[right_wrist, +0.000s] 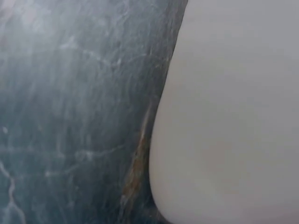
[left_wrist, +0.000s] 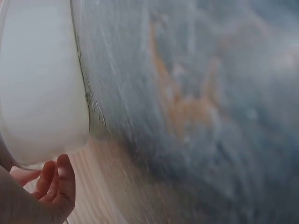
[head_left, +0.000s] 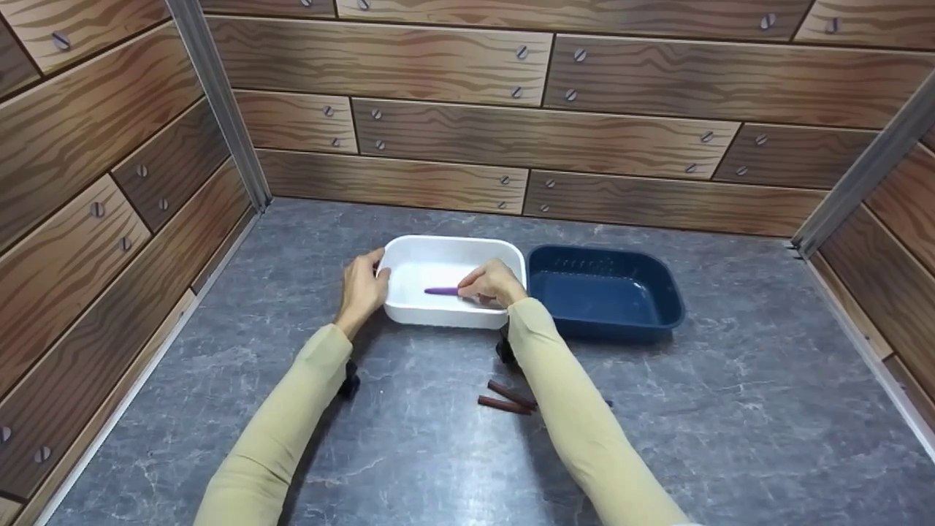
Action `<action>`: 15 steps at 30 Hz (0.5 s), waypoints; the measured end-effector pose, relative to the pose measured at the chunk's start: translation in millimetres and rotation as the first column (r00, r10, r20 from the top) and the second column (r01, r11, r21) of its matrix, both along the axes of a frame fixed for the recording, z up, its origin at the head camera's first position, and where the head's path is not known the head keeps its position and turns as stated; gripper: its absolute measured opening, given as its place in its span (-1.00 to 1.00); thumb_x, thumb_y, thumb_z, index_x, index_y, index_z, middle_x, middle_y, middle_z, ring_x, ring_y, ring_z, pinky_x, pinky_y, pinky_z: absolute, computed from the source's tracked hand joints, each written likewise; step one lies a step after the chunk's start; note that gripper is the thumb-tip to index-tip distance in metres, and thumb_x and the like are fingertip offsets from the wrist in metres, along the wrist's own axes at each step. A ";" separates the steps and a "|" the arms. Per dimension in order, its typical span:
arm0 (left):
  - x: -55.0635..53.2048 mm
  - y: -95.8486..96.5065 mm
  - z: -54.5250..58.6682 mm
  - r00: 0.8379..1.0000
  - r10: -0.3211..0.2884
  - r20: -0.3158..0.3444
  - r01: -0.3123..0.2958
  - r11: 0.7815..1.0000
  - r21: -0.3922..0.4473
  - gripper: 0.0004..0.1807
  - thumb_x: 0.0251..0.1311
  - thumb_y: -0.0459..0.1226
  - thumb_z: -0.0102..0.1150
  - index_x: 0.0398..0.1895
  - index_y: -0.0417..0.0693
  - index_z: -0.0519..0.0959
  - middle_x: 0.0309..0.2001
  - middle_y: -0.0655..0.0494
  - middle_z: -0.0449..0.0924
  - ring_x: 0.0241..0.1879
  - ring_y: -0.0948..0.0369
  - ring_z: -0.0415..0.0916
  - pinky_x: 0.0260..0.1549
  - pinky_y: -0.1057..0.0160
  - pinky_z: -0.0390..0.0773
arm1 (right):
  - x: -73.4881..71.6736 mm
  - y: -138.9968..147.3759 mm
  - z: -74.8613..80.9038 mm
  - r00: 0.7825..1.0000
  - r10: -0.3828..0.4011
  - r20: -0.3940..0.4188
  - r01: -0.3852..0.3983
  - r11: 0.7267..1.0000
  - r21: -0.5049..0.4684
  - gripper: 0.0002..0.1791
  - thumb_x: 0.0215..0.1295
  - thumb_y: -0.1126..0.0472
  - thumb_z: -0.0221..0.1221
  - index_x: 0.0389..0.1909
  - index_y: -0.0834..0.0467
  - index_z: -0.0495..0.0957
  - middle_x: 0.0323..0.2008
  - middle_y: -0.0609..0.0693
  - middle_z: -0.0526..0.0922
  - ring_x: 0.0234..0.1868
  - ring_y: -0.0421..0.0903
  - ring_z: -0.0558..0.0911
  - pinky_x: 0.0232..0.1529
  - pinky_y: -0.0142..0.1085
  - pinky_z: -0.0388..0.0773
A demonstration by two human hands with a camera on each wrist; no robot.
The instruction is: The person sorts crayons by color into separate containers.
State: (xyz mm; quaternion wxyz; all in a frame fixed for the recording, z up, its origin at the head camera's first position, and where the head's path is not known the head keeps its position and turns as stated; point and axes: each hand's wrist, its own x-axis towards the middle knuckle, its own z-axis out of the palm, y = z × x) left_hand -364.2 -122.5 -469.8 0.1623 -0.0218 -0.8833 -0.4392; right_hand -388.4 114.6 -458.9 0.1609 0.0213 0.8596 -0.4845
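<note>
A white rectangular plastic basin [head_left: 445, 318] stands on the table. My left hand [head_left: 363, 286] grips its left rim. In the left wrist view the fingers [left_wrist: 65, 184] curl beside the basin's pale wall [left_wrist: 42, 84]. Inside the basin, my right hand [head_left: 493, 283] pinches one end of a slim purple pen-like stick [head_left: 441, 291], whose other end points left. Whether the stick touches the basin floor, I cannot tell. The right wrist view has only the basin's outer wall [right_wrist: 224, 116] and the tabletop; that hand is out of its frame.
Close by on the right is a dark blue basin [head_left: 606, 296]. Thin dark brown sticks [head_left: 504, 405] lie on the grey marbled table [head_left: 409, 453], partly hidden by the right forearm. Wood-patterned walls [head_left: 438, 131] enclose the back and both sides.
</note>
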 end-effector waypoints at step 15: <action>-1.2 0.8 0.5 1.000 0.008 0.003 -0.008 1.000 -0.009 -0.54 0.24 -0.43 0.06 0.22 -0.37 0.48 0.07 -0.28 0.62 0.04 -0.07 0.59 0.08 0.02 0.53 | 0.6 0.4 2.1 1.000 0.001 -0.009 0.000 0.999 0.052 -0.76 0.05 0.35 0.41 -0.20 0.26 0.75 -0.55 -0.11 0.56 -0.49 -0.17 0.43 -0.41 -0.34 0.40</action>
